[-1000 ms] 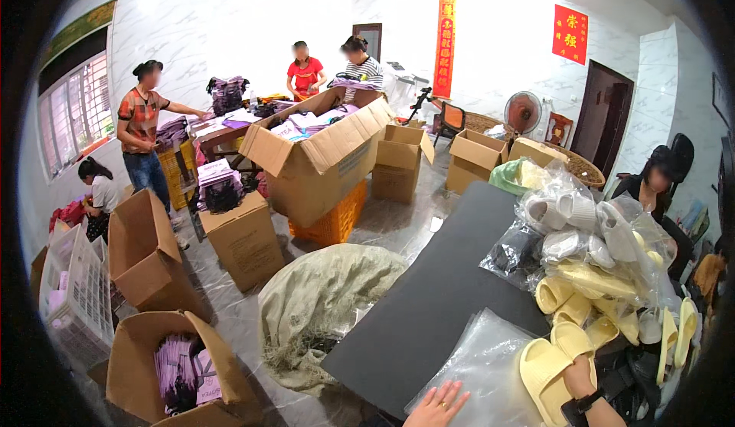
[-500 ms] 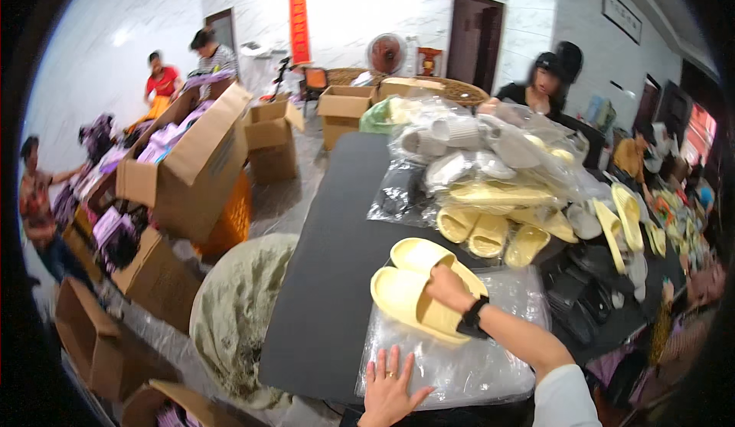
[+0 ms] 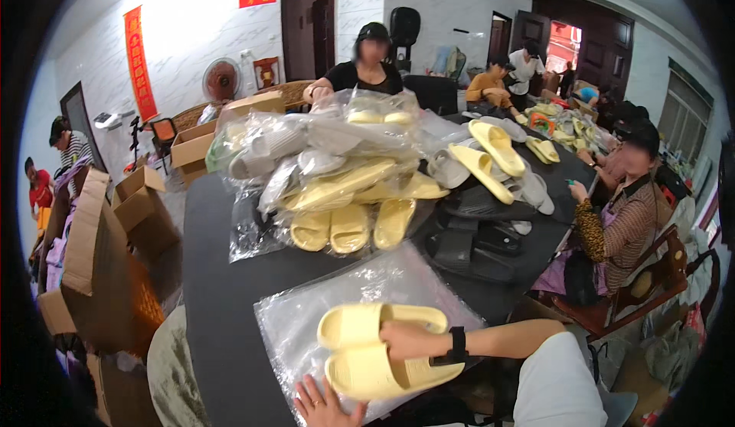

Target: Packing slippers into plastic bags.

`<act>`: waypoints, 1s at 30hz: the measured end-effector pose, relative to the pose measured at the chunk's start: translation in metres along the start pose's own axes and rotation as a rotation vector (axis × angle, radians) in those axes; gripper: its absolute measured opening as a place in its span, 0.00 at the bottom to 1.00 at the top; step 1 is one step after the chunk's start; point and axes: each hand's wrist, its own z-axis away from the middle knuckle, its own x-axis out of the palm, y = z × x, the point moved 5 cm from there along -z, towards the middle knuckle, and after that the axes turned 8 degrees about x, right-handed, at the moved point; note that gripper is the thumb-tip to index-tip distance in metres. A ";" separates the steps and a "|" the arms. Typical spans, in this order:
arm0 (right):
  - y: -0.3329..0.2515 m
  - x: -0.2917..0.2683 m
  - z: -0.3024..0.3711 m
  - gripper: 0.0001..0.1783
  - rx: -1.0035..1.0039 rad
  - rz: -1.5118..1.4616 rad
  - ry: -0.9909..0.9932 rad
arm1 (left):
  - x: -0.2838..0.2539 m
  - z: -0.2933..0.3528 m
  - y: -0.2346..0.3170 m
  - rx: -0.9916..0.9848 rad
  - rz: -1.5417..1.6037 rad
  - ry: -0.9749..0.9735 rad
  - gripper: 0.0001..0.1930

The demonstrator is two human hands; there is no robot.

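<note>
My right hand (image 3: 409, 341), with a black band at its wrist, grips a pair of pale yellow slippers (image 3: 354, 373), its fingertips tucked out of sight by the straps. The two slippers lie side by side, toes to the left, over a stack of clear plastic bags (image 3: 295, 312) on the dark table (image 3: 218, 289). Below and left of the slippers, my left hand (image 3: 323, 407) rests flat on the bags, fingers spread and a ring on one finger. Nothing is in it.
Beyond the bags rises a heap of bagged grey and yellow slippers (image 3: 344, 182). Black slippers (image 3: 475, 243) and loose yellow slippers (image 3: 490, 159) lie to its right. One person (image 3: 371, 67) sits across the table, another (image 3: 620, 189) at the right. Cardboard boxes (image 3: 145, 205) stand at left.
My view has swung to the right. The slippers, still in my right hand, have come nearer across the bags and their toes have turned more to the left. My left hand stays flat on the bags.
</note>
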 end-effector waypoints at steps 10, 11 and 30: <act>0.099 -0.225 0.031 0.11 0.272 0.165 0.653 | -0.004 0.008 0.005 0.002 -0.016 -0.003 0.42; 0.088 -0.267 0.028 0.11 0.334 0.192 0.748 | -0.002 0.009 0.003 -0.003 -0.013 -0.001 0.42; 0.005 -0.274 -0.200 0.28 0.000 0.702 1.017 | -0.001 0.007 0.003 -0.021 0.029 0.017 0.41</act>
